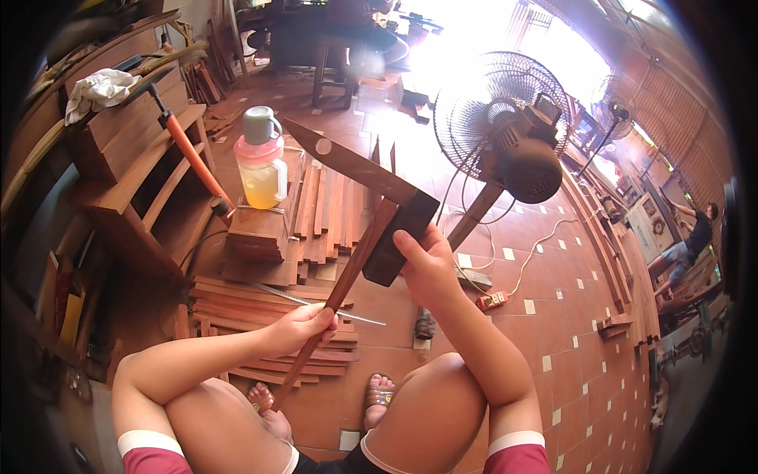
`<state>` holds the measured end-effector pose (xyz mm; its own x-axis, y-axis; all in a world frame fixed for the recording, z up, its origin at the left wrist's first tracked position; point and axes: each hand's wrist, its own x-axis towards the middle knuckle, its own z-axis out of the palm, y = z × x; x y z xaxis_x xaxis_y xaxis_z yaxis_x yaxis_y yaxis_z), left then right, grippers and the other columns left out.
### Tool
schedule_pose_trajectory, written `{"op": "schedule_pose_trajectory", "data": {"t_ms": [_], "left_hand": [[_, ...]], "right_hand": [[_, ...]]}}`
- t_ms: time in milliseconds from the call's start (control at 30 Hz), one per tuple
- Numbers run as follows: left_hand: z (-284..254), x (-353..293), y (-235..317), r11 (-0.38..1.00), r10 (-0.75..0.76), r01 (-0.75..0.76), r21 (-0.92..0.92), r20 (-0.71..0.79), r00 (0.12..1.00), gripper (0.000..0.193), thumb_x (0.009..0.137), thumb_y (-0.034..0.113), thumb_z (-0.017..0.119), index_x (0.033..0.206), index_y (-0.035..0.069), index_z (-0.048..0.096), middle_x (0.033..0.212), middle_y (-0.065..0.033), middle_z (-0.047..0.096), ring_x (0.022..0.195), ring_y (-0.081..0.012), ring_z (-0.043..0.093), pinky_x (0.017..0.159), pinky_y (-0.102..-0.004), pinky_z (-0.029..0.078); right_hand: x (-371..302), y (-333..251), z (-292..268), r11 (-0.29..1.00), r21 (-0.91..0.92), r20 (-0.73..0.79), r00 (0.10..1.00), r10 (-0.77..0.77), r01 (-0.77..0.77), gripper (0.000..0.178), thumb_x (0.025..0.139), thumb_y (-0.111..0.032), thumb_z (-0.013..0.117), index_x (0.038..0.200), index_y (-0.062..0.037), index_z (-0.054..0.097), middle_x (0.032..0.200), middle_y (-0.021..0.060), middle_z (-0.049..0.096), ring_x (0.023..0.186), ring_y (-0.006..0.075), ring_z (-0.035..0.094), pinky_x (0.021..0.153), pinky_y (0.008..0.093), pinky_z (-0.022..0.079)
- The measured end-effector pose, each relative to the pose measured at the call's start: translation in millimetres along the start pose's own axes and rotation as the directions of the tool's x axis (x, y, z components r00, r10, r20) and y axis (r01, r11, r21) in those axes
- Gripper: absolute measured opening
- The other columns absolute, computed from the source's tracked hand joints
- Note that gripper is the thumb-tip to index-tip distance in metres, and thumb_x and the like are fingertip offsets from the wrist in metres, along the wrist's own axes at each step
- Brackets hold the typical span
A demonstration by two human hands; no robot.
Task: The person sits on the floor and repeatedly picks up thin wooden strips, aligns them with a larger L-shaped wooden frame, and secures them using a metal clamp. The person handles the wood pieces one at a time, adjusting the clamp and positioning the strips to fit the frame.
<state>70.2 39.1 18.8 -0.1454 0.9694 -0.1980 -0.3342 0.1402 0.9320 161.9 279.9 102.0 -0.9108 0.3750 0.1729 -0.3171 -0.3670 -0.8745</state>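
My right hand (426, 265) is closed around the dark, thick stock of a wooden try square (359, 170). The square's brown blade has a round hole near its pointed far end and slants up to the left. My left hand (304, 328) grips a long, narrow wooden strip (355, 268) partway along its length. The strip's upper end meets the inner corner of the square, by the blade and stock. Its lower end slopes down toward my left foot. Behind my left hand, a metal ruler (359, 317) lies across stacked wooden strips (237, 304).
A jug of yellow liquid (260, 174) stands on a wooden block at left, beside more strips (324, 205). A pedestal fan (505, 126) rises at right, with a power strip (493, 300) and cords on the tiles. A person (695, 241) sits far right.
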Motion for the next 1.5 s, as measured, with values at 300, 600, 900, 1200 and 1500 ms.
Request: {"op": "schedule_pose_trajectory", "data": {"t_ms": [300, 600, 900, 1200, 1500], "left_hand": [[-18.1, -1.4, -4.8, 0.964, 0.009, 0.066, -0.257, 0.28, 0.96, 0.048, 0.102, 0.056, 0.045, 0.105, 0.008, 0.055, 0.085, -0.0037, 0.053, 0.077, -0.0173, 0.052, 0.076, -0.0321, 0.045], [-15.8, -5.3, -0.3, 0.92, -0.019, 0.152, -0.361, 0.347, 0.938, 0.049, 0.104, 0.049, 0.041, 0.117, 0.005, 0.055, 0.103, -0.0111, 0.062, 0.089, -0.0238, 0.062, 0.081, -0.0382, 0.05], [-25.9, -2.9, -10.9, 0.884, -0.011, 0.167, -0.437, 0.338, 0.941, 0.045, 0.104, 0.044, 0.043, 0.134, 0.011, 0.049, 0.111, -0.0114, 0.061, 0.096, -0.0268, 0.063, 0.084, -0.0428, 0.053], [-30.1, -0.9, -16.1, 0.898, 0.034, 0.139, -0.417, 0.381, 0.924, 0.046, 0.105, 0.043, 0.042, 0.139, 0.013, 0.046, 0.11, -0.0109, 0.061, 0.089, -0.0248, 0.062, 0.079, -0.0403, 0.051], [-10.5, -6.0, 7.9, 0.965, -0.05, 0.112, -0.238, 0.252, 0.966, 0.052, 0.101, 0.054, 0.046, 0.11, 0.004, 0.06, 0.089, -0.0093, 0.061, 0.079, -0.0184, 0.059, 0.076, -0.0332, 0.046]], "right_hand": [[2.4, 1.7, -5.8, 0.999, 0.037, 0.046, 0.999, 0.023, -0.025, 0.034, 0.095, -0.008, 0.067, 0.126, -0.0031, 0.054, 0.118, 0.0051, 0.064, 0.105, 0.0136, 0.063, 0.091, 0.03, 0.053], [0.1, 1.8, -2.8, 0.992, 0.126, 0.105, 0.994, 0.018, -0.032, 0.037, 0.094, -0.007, 0.068, 0.127, -0.0036, 0.053, 0.123, 0.0066, 0.063, 0.113, 0.0157, 0.06, 0.099, 0.0349, 0.049], [-2.1, 2.0, -2.4, 0.984, 0.174, 0.129, 0.992, 0.005, -0.028, 0.036, 0.094, -0.005, 0.068, 0.127, -0.0047, 0.053, 0.122, 0.0064, 0.063, 0.113, 0.0167, 0.061, 0.099, 0.0364, 0.049], [-3.0, -1.2, 0.3, 0.985, 0.163, 0.149, 0.988, 0.029, -0.053, 0.039, 0.093, -0.005, 0.069, 0.128, -0.0044, 0.053, 0.122, 0.006, 0.063, 0.113, 0.0165, 0.06, 0.1, 0.0368, 0.048], [-4.1, -1.7, -2.2, 0.996, 0.038, 0.153, 0.985, 0.076, -0.082, 0.045, 0.092, -0.009, 0.07, 0.131, -0.0041, 0.049, 0.124, 0.0081, 0.061, 0.114, 0.0207, 0.061, 0.099, 0.0402, 0.05]]}}
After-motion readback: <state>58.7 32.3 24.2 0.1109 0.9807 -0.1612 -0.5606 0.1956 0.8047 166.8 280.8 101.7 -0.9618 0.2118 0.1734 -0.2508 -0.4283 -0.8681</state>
